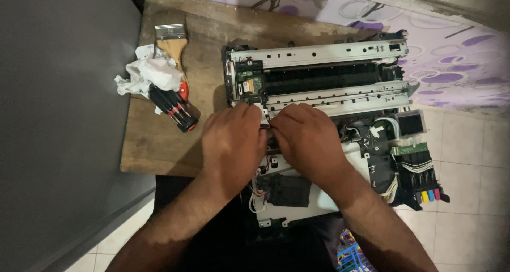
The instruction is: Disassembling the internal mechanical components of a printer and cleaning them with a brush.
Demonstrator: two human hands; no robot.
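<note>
So there's one stripped-down printer [329, 81] sitting on a worn wooden counter [159, 144], pushed against the counter's right edge and hanging over its near edge. Cover's off, so you see two long silver metal rails, a black roller strip between them, and a small green circuit board at the left end. Both hands are bunched together at the front rail: the left hand [232, 144] and right hand [308, 142] have their fingers curled in tight on some small dark part right where they meet, can't tell exactly what it is. Off the printer's right side hangs one ink tank block [425, 184] with four coloured caps and white tubes. Near the counter's far left corner: one wood-handled paintbrush [171, 41], one crumpled white rag [149, 75], and one bundle of black-and-red screwdrivers [172, 108].
</note>
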